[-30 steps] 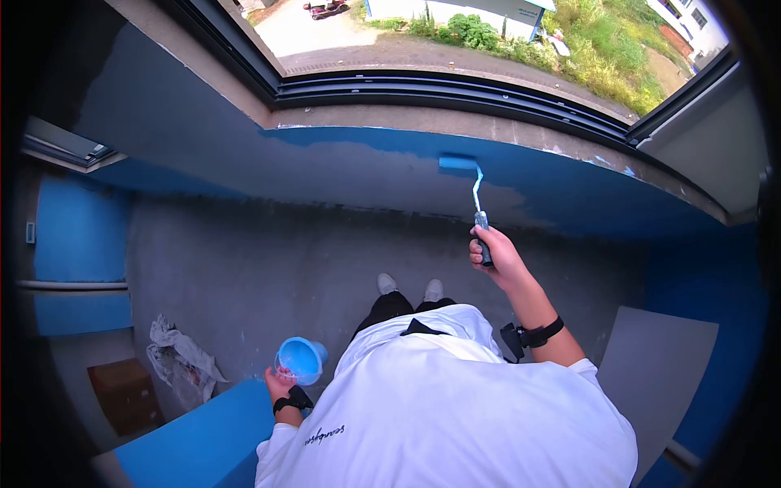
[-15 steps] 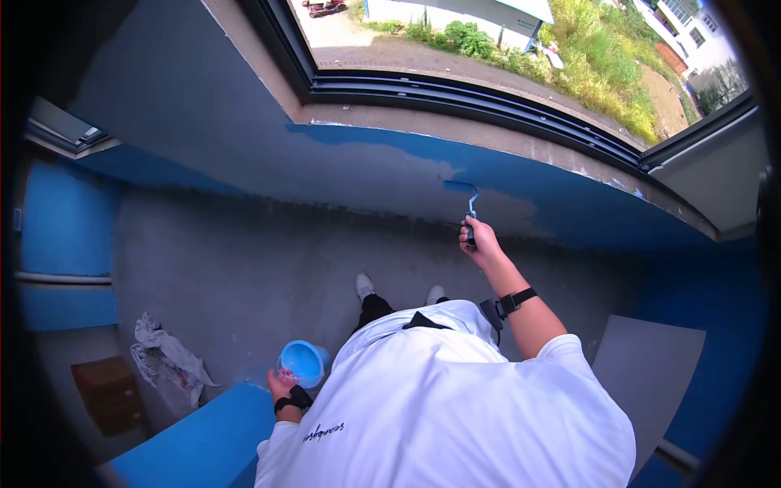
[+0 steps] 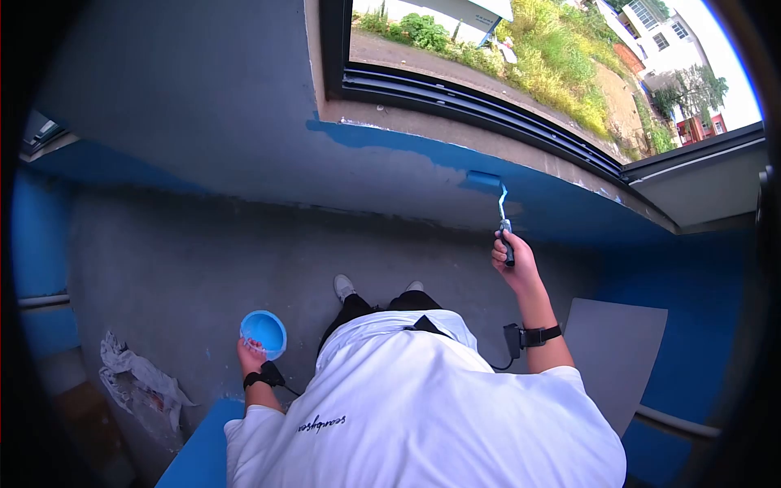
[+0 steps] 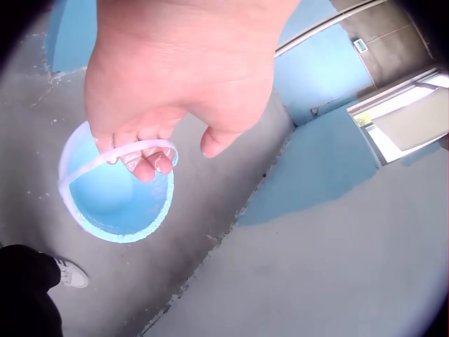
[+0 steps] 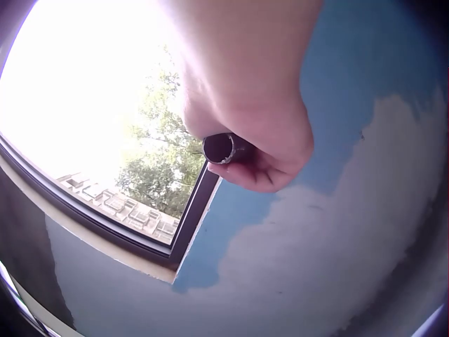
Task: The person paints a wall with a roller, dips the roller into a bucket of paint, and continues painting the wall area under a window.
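Note:
In the head view the right hand (image 3: 517, 259) grips the dark handle of a paint roller (image 3: 485, 180), whose blue sleeve lies against the wall (image 3: 382, 183) under the window, on the edge of the blue paint. The right wrist view shows the fingers wrapped round the handle (image 5: 219, 148), its hollow end facing the camera; the roller's sleeve is hidden there. The left hand (image 4: 179, 77) has its fingers curled under the pale handle of a bucket (image 4: 112, 193) with blue paint inside. That bucket hangs at the person's left side.
A window frame (image 3: 488, 118) and its ledge run above the painted strip. Crumpled plastic sheeting (image 3: 142, 378) lies on the grey floor (image 3: 203, 268) at the left. A grey panel (image 3: 616, 350) stands at the right, near a pale pipe (image 3: 675, 421). Blue-topped surface (image 3: 199, 447) at lower left.
The head view has turned, shifting the window. The roller, in the right hand, moved down the wall, then back up and rightward along it. The left hand and bucket have shifted slightly left and up in view.

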`<state>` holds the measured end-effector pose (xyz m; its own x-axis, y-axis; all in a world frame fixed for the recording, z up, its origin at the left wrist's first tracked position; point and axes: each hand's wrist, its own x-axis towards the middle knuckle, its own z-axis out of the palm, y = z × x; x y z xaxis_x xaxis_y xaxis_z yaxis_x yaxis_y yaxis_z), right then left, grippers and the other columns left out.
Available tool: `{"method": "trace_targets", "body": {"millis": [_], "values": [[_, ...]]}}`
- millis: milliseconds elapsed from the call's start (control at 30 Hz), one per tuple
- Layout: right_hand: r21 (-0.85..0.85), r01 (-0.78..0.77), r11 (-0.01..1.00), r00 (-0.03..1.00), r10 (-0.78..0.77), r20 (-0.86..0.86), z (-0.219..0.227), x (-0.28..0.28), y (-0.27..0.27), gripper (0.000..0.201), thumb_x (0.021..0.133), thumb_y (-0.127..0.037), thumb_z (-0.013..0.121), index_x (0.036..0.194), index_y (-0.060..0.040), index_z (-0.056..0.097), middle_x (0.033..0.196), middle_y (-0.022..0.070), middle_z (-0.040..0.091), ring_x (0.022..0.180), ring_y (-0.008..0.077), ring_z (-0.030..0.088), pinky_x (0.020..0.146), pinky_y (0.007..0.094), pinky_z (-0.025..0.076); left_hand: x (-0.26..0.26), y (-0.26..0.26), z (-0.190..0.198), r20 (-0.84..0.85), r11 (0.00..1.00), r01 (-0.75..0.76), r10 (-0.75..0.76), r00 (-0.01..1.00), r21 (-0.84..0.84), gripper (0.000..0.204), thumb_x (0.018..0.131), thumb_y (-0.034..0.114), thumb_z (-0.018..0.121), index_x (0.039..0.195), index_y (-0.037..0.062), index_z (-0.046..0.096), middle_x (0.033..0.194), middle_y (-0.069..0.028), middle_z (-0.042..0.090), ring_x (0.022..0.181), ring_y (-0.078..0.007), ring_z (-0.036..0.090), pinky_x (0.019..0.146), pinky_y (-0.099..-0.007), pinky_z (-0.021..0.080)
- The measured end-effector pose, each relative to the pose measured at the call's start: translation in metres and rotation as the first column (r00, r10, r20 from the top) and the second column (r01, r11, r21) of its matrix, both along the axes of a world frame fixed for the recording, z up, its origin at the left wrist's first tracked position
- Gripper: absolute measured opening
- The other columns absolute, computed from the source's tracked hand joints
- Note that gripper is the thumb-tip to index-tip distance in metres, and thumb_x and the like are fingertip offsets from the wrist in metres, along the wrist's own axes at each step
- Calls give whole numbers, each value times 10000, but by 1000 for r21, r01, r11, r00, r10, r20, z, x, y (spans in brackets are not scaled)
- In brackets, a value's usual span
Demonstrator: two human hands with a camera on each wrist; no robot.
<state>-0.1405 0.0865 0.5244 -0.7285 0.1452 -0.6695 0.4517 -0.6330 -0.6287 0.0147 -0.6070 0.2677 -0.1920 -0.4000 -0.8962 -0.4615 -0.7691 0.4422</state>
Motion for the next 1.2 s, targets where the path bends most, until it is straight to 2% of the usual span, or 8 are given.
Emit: {"method": "trace_targets", "body": {"millis": [100, 167, 300, 400, 567, 700, 933, 1200], "values": [[2, 15, 1000, 997, -15, 72, -31, -17, -10, 161, 1002, -209, 460, 1004, -53, 500, 659, -9, 460, 545, 95, 434, 511, 249, 350, -35, -14, -4, -29, 997, 75, -75, 997, -3, 273, 868, 373, 590, 909, 115, 511, 865, -9, 495, 798, -160, 475, 758, -307, 419], [-17, 60, 998, 989, -57, 135, -54, -28, -9, 156, 997, -208, 469, 984, -55, 498, 659, -12, 462, 547, 95, 437, 511, 248, 353, -60, -10, 17, -20, 992, 123, -123, 992, -9, 266, 879, 398, 570, 912, 140, 514, 867, -5, 506, 800, -158, 479, 784, -323, 401], [-13, 65, 998, 977, -61, 206, -87, -37, 0, 156, 994, -210, 473, 968, -58, 498, 655, -14, 463, 549, 92, 440, 510, 246, 353, -79, -18, 20, -67, 984, 176, -175, 982, 17, 262, 885, 415, 552, 920, 157, 519, 873, 0, 514, 816, -158, 482, 813, -338, 376], [-21, 38, 999, 979, -33, 203, -93, -28, 11, 153, 993, -210, 476, 968, -61, 502, 648, -16, 460, 548, 91, 437, 510, 248, 352, -86, -19, 28, -107, 987, 160, -160, 981, -3, 267, 886, 417, 546, 923, 154, 521, 871, 4, 515, 832, -158, 481, 826, -340, 362], [-86, -38, 996, 999, 41, 22, -37, 4, 18, 166, 1002, -215, 477, 999, -55, 523, 625, -18, 434, 512, 87, 407, 498, 245, 323, -98, -6, 52, -21, 979, 202, -202, 979, 5, 275, 872, 414, 558, 919, 145, 521, 859, 6, 503, 832, -157, 469, 830, -345, 361], [-141, -44, 989, 996, 32, -82, -15, 19, 21, 163, 1008, -206, 463, 1005, -53, 520, 640, -5, 453, 524, 93, 433, 490, 254, 337, -103, -1, 48, -25, 983, 185, -184, 983, 10, 302, 871, 411, 562, 890, 116, 503, 850, -12, 499, 792, -171, 469, 789, -347, 380], [-136, -89, 987, 996, 85, -33, -55, 2, 24, 151, 992, -217, 493, 976, -68, 513, 658, -9, 480, 548, 97, 462, 503, 252, 351, -86, 0, 47, 16, 992, 109, -109, 994, -65, 313, 878, 408, 541, 834, 100, 498, 784, -28, 496, 729, -172, 474, 716, -322, 416], [-216, -11, 976, 993, 35, 110, -108, -28, 14, 153, 976, -221, 520, 937, -73, 515, 671, -8, 499, 570, 106, 479, 533, 253, 392, -65, -6, 70, 98, 978, 202, -196, 976, -55, 328, 845, 463, 548, 897, 139, 526, 812, -5, 512, 744, -169, 497, 740, -369, 413]]}}
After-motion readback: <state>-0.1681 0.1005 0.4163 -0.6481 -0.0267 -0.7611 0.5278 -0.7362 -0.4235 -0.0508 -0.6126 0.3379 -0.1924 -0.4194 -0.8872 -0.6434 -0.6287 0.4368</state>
